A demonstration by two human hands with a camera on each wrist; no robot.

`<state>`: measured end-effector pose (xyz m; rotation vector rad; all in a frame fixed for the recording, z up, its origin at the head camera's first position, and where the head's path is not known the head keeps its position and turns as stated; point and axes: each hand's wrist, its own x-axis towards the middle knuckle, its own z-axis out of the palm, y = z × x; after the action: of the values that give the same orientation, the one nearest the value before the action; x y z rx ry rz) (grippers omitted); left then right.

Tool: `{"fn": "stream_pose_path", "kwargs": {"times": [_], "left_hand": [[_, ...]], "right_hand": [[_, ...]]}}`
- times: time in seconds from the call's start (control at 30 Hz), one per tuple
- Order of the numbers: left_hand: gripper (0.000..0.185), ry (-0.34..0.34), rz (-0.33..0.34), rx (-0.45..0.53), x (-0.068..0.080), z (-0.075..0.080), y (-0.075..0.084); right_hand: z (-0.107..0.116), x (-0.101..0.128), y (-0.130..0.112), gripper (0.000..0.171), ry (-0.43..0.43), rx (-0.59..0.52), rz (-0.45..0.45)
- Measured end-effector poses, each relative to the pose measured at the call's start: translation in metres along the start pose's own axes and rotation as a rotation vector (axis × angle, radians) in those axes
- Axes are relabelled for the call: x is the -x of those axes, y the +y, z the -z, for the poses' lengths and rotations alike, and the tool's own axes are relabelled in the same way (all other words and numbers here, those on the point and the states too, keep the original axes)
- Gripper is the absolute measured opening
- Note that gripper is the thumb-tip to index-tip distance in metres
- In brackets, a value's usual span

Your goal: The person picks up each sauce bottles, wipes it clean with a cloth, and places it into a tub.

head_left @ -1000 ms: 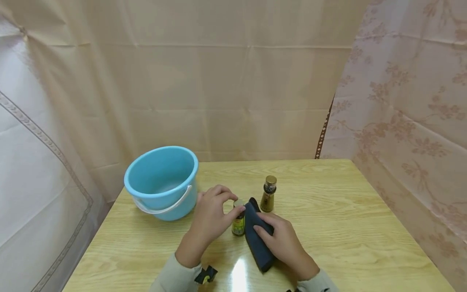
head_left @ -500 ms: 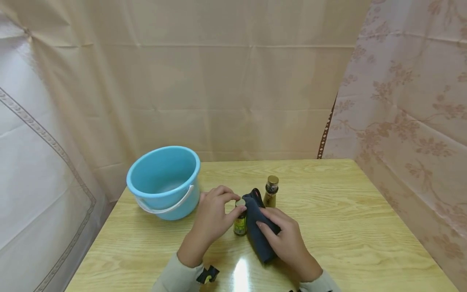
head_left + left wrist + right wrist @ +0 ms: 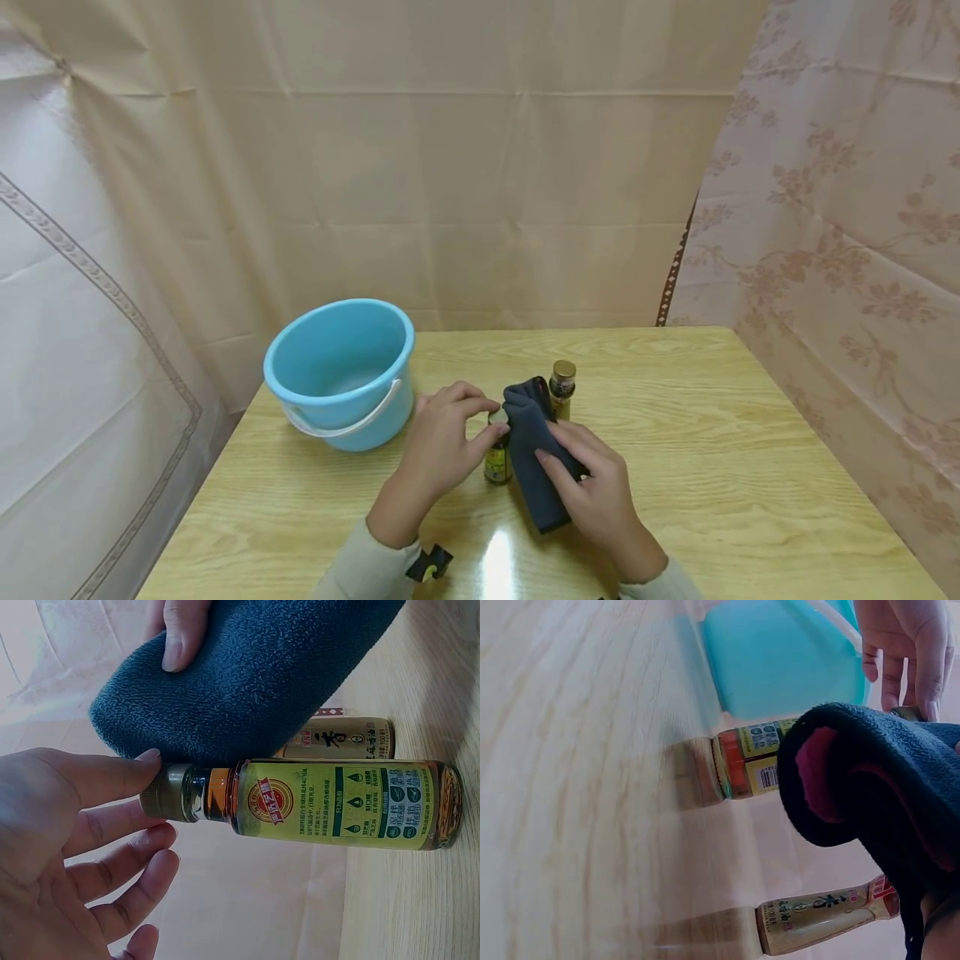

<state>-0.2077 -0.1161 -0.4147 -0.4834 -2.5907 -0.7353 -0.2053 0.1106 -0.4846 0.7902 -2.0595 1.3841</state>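
Observation:
My left hand (image 3: pixel 441 437) pinches the cap of a small glass bottle (image 3: pixel 337 802) with a green and yellow label, thumb and index finger at the cap's sides and the other fingers loosely bent. That bottle stands upright on the table. In my right hand (image 3: pixel 600 487) is a folded dark blue cloth (image 3: pixel 534 462), gripped between thumb and fingers and lying along the bottle's right side. The right wrist view shows pink inside the cloth's (image 3: pixel 885 765) folds. Just behind it stands a second, gold-labelled bottle (image 3: pixel 562 385) with a gold cap, its lower part hidden.
A light blue bucket (image 3: pixel 401 417) with a white handle stands on the left of the wooden table (image 3: pixel 712 467), close to my left hand. Beige and patterned fabric sheets (image 3: pixel 480 167) hang behind and at the sides.
My right hand has slid the cloth up and away along the bottle, so it now covers more of the gold-labelled bottle. My left hand keeps its pinch on the cap.

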Motion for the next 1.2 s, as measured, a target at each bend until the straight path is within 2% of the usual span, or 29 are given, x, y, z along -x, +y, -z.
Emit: {"fn": "stream_pose_path", "kwargs": {"times": [0.3, 0.53, 1.2], "left_hand": [[0.027, 0.004, -0.002, 0.004, 0.001, 0.000, -0.001], [0.029, -0.003, -0.010, 0.013, 0.001, 0.001, 0.000], [0.027, -0.011, 0.007, 0.035, 0.000, 0.000, 0.000]], "right_hand": [[-0.001, 0.000, 0.003, 0.036, -0.070, 0.017, -0.064], [-0.002, 0.003, 0.007, 0.033, -0.130, 0.121, -0.134], [-0.004, 0.004, 0.013, 0.033, -0.325, 0.192, -0.409]]}}
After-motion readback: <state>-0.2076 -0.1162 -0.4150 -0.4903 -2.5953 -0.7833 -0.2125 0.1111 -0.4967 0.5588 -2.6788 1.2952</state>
